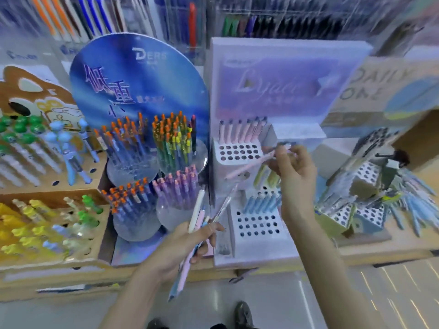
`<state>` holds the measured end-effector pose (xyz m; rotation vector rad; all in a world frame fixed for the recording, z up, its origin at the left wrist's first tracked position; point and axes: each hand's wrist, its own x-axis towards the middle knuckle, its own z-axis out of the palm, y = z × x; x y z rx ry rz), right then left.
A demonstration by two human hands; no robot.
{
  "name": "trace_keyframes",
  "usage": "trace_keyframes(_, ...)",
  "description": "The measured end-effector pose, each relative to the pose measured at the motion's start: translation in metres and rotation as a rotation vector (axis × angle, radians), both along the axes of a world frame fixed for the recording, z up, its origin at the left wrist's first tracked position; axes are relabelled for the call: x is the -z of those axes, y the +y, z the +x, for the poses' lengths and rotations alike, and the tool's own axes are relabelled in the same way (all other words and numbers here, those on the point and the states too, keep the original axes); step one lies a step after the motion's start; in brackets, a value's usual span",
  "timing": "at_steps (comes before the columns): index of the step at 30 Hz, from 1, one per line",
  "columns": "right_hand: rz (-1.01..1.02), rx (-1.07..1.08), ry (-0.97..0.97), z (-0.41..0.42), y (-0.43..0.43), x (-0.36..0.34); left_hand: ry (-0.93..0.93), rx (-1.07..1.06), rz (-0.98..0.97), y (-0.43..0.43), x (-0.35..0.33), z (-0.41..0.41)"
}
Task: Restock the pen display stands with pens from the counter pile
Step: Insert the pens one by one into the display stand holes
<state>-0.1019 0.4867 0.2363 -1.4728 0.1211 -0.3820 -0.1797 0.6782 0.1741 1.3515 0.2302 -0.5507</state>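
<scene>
My left hand point(190, 243) grips a bunch of pens point(197, 224), pastel pink, white, blue and clear, fanned out in front of the counter edge. My right hand point(292, 167) pinches a single pink pen point(249, 167), tilted with its tip down to the left. That pen hangs over the white tiered display stand point(240, 162). The stand's upper hole block point(237, 153) has a back row of pink pens and several empty holes. A lower hole block point(257, 224) carries a row of blue pens. Green pens sit on the middle tier, partly hidden by my right hand.
A blue oval-backed stand point(140, 91) with cups of orange-topped pens is left of the white stand. Cardboard stands with novelty pens point(47, 176) fill the far left. On the right a perforated stand point(365, 184) and scattered blue pens point(408, 205) lie on the counter.
</scene>
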Motion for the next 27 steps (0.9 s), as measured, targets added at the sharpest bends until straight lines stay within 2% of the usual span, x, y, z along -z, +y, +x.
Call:
trace_keyframes(4, -0.216, 0.088, -0.205, 0.036, -0.021, -0.020, -0.018, -0.185, -0.017, -0.022, -0.002, 0.005)
trace_keyframes(6, -0.306, 0.084, -0.247, 0.049, -0.023, -0.026, -0.042, -0.247, -0.020, -0.027, -0.004, 0.005)
trace_keyframes(11, -0.510, 0.003, -0.232, 0.065, -0.024, -0.016, -0.083, -0.293, -0.047, -0.026, -0.016, 0.006)
trace_keyframes(17, -0.567, 0.013, -0.185, 0.070, -0.024, -0.010, -0.132, -0.283, -0.078, -0.015, -0.031, 0.021)
trace_keyframes(21, -0.731, -0.029, 0.001, 0.089, -0.013, -0.003, -0.178, -0.228, -0.100, -0.012, -0.036, 0.032)
trace_keyframes(24, -0.849, 0.074, 0.028, 0.090, 0.002, 0.010, -0.196, -0.219, -0.119, -0.011, -0.038, 0.037)
trace_keyframes(27, -1.045, 0.271, -0.064, 0.087, 0.010, 0.018, -0.192, -0.219, -0.135, -0.010, -0.040, 0.039)
